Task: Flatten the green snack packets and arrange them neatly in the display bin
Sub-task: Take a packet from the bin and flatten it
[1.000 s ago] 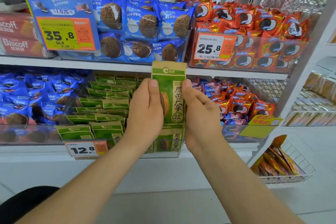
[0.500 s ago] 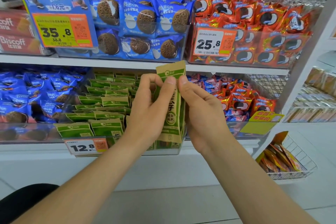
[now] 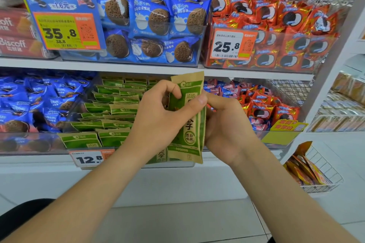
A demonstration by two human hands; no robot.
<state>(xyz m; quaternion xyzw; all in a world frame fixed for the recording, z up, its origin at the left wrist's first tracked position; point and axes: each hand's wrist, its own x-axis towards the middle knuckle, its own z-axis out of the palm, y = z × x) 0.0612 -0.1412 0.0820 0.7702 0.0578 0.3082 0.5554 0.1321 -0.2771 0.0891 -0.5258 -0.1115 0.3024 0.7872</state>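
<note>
**Packet upright in front of bin, both hands on it**

One green packet (image 3: 188, 136) is gripped by both hands just in front of the display bin (image 3: 118, 149) on the lower shelf. It has not yet been put in.

- **Left hand:** the left hand (image 3: 158, 122) is wrapped round the packet's left edge, w/ thumb laid across the front & fingers curled over near the top.
- **Right hand:** the right hand (image 3: 227, 124) is closed on the right edge, fingers hidden behind. A 2nd packet edge may be pinched there too, but this can't be told.

Key relation: the packet's long axis is held vertical, top seam up, printed face toward the camera. The bin lies behind the hands & to their left. The stocked packets (image 3: 118, 108) are seen leaning back in rows, tops up. The axis is thus approx. matched to the rows already, so prob. only a push away from the body & a slight backward tilt would be needed.

The left hand is nearer the visible rows. The bin's right part is hidden by hands & packet, so a free slot there can't be confirmed.
</note>
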